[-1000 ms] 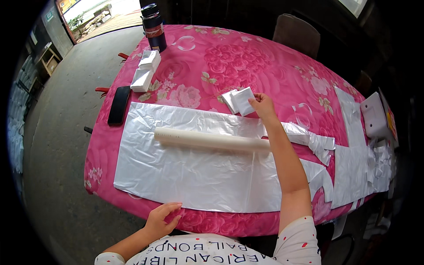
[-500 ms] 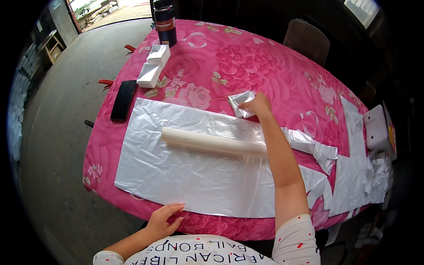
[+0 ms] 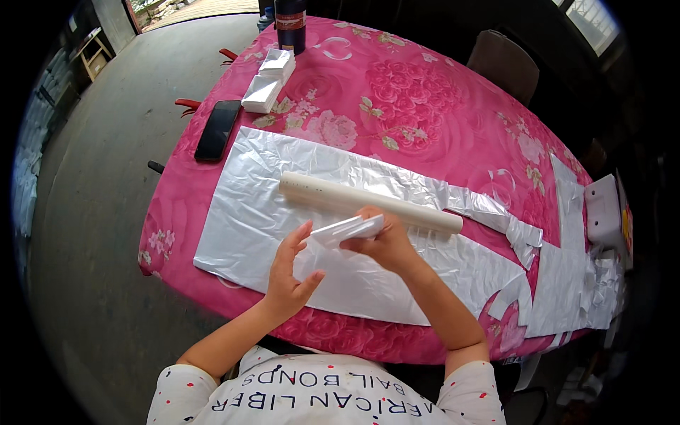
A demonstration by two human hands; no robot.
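Note:
A small folded white plastic bag (image 3: pixel 347 230) is pinched between the thumb and fingers of my right hand (image 3: pixel 382 241), held above the table's middle. My left hand (image 3: pixel 289 273) is raised at the near left of it, thumb and fingers apart, fingertips close to the folded bag's left end; whether they touch it I cannot tell. Beneath both hands a large white plastic bag (image 3: pixel 241 234) lies spread flat, its handle strips pointing right. Across it rests a long cream tube (image 3: pixel 368 201), just beyond my right hand.
Stacked folded white bags (image 3: pixel 262 93) sit at the far left, near a dark bottle (image 3: pixel 290 28) and a black phone (image 3: pixel 217 130). More flat white bags (image 3: pixel 556 290) and a white box-like holder (image 3: pixel 602 205) occupy the right end. A pink floral cloth (image 3: pixel 411 85) covers the table.
My right hand has lifted the folded bag off the pink cloth and brought it nearer, over the spread bag. The left hand has risen from the table's near edge toward it.

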